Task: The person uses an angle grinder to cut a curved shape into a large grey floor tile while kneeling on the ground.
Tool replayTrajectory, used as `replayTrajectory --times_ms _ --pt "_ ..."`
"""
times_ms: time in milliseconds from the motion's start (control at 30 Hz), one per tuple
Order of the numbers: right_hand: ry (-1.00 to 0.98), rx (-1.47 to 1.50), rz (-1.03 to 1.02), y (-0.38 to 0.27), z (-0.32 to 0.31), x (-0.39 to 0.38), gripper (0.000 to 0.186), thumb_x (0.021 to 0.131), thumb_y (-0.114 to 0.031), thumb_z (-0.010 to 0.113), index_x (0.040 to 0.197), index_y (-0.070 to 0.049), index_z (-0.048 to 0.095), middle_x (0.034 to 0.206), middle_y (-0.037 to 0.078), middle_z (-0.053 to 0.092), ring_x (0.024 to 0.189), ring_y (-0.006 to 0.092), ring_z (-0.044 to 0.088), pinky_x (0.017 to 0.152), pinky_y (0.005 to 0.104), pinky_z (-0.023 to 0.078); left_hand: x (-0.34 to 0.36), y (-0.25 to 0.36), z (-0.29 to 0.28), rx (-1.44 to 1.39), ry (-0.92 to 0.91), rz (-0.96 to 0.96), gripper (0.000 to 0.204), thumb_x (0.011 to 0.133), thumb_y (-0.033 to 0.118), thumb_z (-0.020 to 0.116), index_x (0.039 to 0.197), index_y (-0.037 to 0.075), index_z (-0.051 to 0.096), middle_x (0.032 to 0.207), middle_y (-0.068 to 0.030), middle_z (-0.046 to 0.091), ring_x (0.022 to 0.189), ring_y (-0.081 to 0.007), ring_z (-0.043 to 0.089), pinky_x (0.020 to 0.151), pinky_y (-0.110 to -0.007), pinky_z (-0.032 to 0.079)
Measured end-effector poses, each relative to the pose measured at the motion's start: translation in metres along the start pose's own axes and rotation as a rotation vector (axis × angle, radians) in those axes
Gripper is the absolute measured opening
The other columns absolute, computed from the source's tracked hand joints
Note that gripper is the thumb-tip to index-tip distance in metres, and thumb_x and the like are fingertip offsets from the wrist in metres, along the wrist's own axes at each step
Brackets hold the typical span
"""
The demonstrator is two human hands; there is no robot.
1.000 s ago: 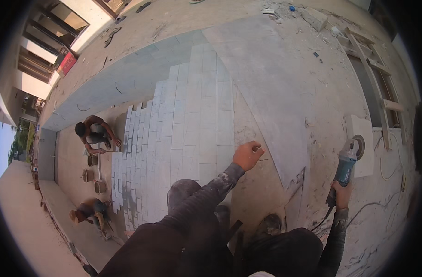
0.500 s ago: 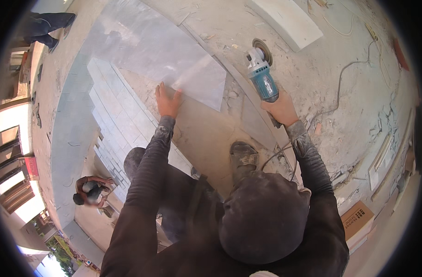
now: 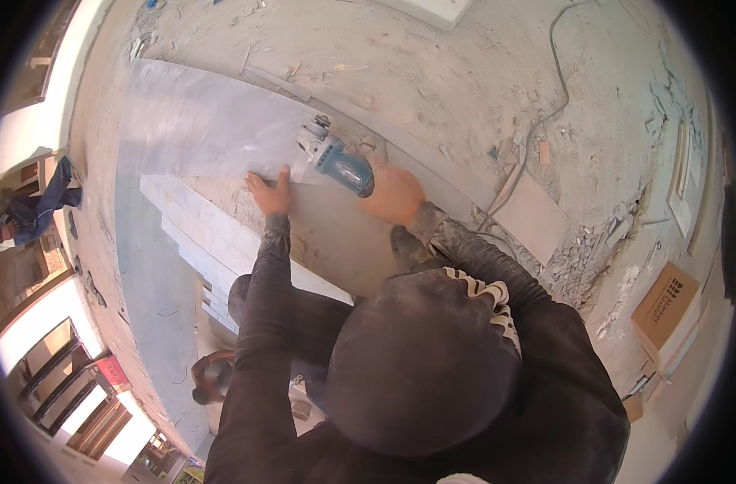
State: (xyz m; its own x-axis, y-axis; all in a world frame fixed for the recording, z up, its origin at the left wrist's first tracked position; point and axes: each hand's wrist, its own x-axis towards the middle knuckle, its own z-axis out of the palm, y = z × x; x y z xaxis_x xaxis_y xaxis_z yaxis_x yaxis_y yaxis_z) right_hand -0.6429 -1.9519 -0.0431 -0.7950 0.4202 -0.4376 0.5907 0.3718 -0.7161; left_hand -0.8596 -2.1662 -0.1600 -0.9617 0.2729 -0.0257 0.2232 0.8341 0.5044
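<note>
My left hand (image 3: 270, 194) lies flat, fingers spread, on the near edge of a large grey stone slab (image 3: 195, 125) on the dusty ground. My right hand (image 3: 394, 194) is closed around the body of a blue angle grinder (image 3: 337, 160). The grinder's disc end sits at the slab's edge, just right of my left fingers. Its cable (image 3: 541, 113) trails away over the concrete to the upper right. My dark sleeves and hood fill the lower middle of the view.
Rows of pale laid tiles (image 3: 195, 238) run left of my left arm. A beige tile piece (image 3: 531, 218) and rubble lie to the right, a cardboard box (image 3: 665, 304) further right. Another person (image 3: 211, 377) crouches lower left; someone in blue (image 3: 37, 206) is at the far left.
The view has swung round. My right hand has brought the grinder in from the side to the slab edge beside my left hand, which stays pressed on the slab.
</note>
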Motion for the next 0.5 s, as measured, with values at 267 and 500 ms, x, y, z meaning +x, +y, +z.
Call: replayTrajectory --times_ms 267,500 --pt "-0.044 0.005 -0.005 0.000 -0.002 0.005 0.066 0.066 -0.026 0.067 0.124 -0.002 0.047 0.093 0.022 0.066 0.088 0.0388 0.065 0.080 0.0472 0.051 0.004 -0.006 0.002 0.016 -0.018 -0.014 0.112 0.077 0.059 0.067 0.139 -0.018 0.016 0.148 -0.0350 0.017 0.142 -0.0419 0.013 0.116 -0.043 0.014" --pt "0.022 -0.037 0.021 -0.001 -0.002 0.000 0.070 0.065 -0.027 0.069 0.126 -0.003 0.047 0.094 0.022 0.066 0.089 0.0381 0.064 0.078 0.0472 0.051 0.003 -0.005 0.006 0.029 -0.026 -0.053 0.112 0.077 0.060 0.065 0.140 -0.018 0.015 0.149 -0.0345 0.016 0.142 -0.0416 0.012 0.116 -0.043 0.013"
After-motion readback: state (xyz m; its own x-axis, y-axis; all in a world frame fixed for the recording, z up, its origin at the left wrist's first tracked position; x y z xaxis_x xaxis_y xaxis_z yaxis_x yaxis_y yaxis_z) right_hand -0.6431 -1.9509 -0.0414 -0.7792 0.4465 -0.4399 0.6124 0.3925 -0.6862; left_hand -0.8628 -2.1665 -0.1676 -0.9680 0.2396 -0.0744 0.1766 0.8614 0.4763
